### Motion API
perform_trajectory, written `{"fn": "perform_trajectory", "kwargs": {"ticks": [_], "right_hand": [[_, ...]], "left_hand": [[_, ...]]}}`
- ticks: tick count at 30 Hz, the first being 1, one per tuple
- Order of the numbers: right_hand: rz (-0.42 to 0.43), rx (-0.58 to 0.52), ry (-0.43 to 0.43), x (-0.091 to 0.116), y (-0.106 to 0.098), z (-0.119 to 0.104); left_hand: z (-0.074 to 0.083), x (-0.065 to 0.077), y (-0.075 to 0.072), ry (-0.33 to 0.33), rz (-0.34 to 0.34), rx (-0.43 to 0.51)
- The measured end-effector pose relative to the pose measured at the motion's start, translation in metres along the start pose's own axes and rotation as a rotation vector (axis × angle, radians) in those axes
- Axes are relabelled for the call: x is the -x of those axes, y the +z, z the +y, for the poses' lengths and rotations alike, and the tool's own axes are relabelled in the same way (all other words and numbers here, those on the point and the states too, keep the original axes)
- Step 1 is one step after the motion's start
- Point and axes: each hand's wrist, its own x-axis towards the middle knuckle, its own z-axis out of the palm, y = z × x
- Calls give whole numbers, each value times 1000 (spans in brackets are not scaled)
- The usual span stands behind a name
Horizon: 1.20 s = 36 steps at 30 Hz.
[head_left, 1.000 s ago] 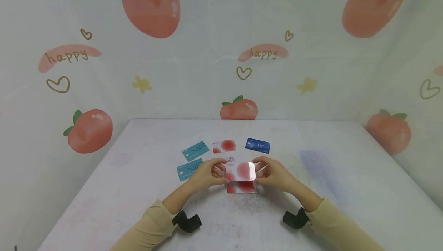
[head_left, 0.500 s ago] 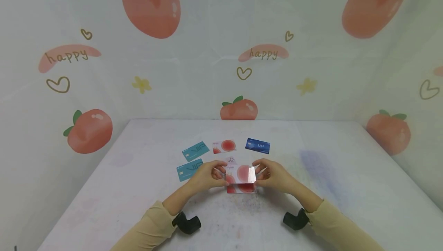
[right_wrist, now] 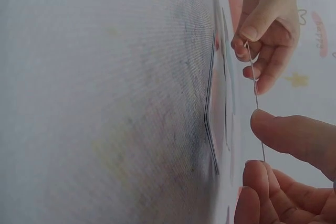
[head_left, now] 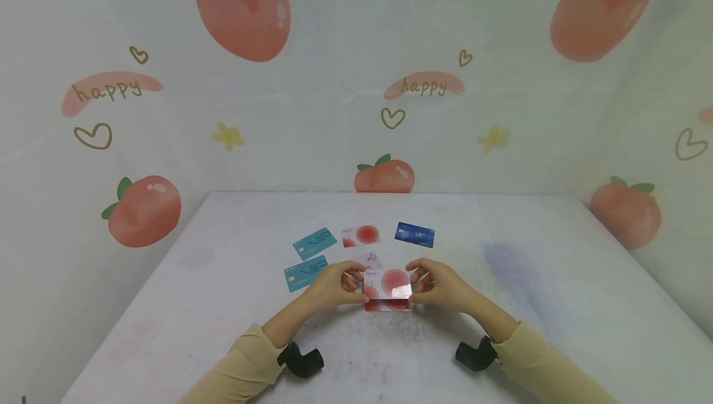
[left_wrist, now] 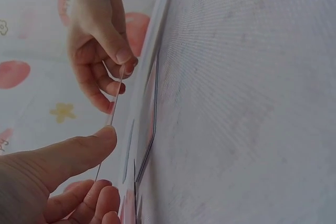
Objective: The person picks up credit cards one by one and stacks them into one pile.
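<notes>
Both hands hold one pale card with a pink peach print (head_left: 385, 284) level above the table. My left hand (head_left: 333, 284) pinches its left edge between thumb and fingers. At the opposite edge, my right hand (head_left: 444, 284) grips it the same way. Seen edge-on in the left wrist view, the held card (left_wrist: 116, 100) is a thin line spanning both hands. Under it lies a similar peach card (head_left: 388, 306), mostly covered in the head view. The right wrist view shows two thin layers in the card on the table (right_wrist: 208, 109).
Just behind the held card lies a pale card with a purple pattern (head_left: 372, 260). Farther back are another peach card (head_left: 361, 236) and a blue VIP card (head_left: 414, 234). Two teal VIP cards (head_left: 315, 243) lie to the left. Black elbow-shaped pieces (head_left: 303, 361) sit by both wrists.
Both hands have brought the held card slightly towards me, so it covers more of the peach card beneath. More of the purple-patterned card behind shows. The other cards have stayed put.
</notes>
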Motion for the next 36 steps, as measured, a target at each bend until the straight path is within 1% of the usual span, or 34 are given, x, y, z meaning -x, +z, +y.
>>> {"fn": "perform_trajectory", "kwargs": {"ticks": [3, 16, 21, 31, 36], "right_hand": [[-5, 1, 0, 0, 0, 1], [-26, 42, -7, 0, -1, -2], [-38, 38, 14, 0, 0, -3], [-61, 17, 41, 1, 1, -3], [-65, 19, 51, 1, 3, -2]], "left_hand": [[0, 0, 1, -10, 1, 2], [1, 0, 1, -18, -18, -3], [0, 1, 1, -14, -24, -16], [2, 1, 3, -55, -44, -20], [2, 1, 5, -52, -45, -47]]}}
